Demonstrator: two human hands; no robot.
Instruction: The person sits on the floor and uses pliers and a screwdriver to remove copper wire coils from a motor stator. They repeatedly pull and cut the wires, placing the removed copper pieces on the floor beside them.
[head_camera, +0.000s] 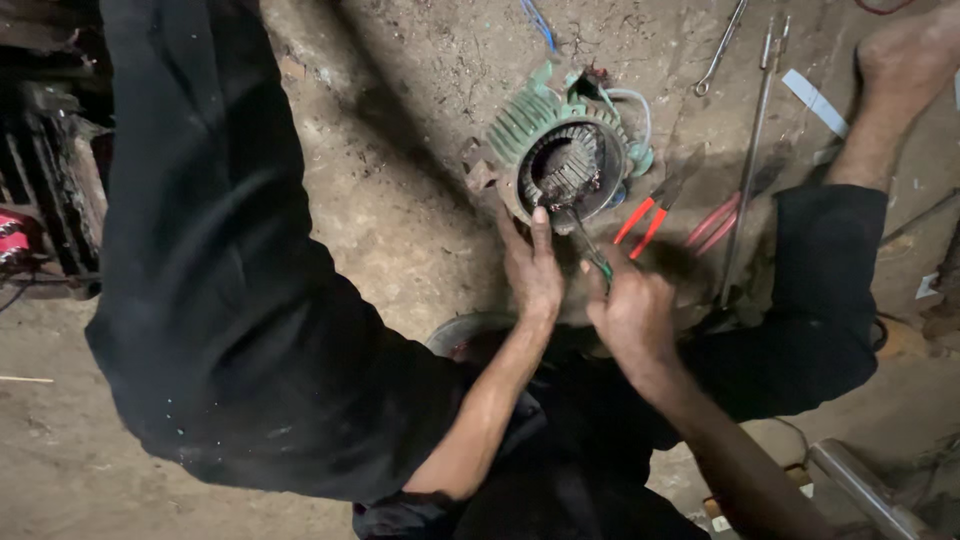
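Two hands at the green motor housing (560, 150): left hand (533, 270) steadies its 6 o'clock rim, fingers extended, right hand (632, 312) clenches a green-handled tool (590, 250) probing the exposed windings, work unfinished.

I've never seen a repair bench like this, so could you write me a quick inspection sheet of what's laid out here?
Surface: bare, dusty floor, cracked and stained.
Job's things: green finned motor housing lying with its open end up, windings visible inside; a green-handled tool pokes into it.
Clutter: red-handled pliers, a second red-handled pair, a long metal rod, a hooked metal tool.
Grips: left hand rests on the housing rim; right hand holds the green-handled tool.
Cables: pale wire loop at the housing; blue wire beyond.
Surroundings: dark-trousered legs, a bare foot, a metal pipe.
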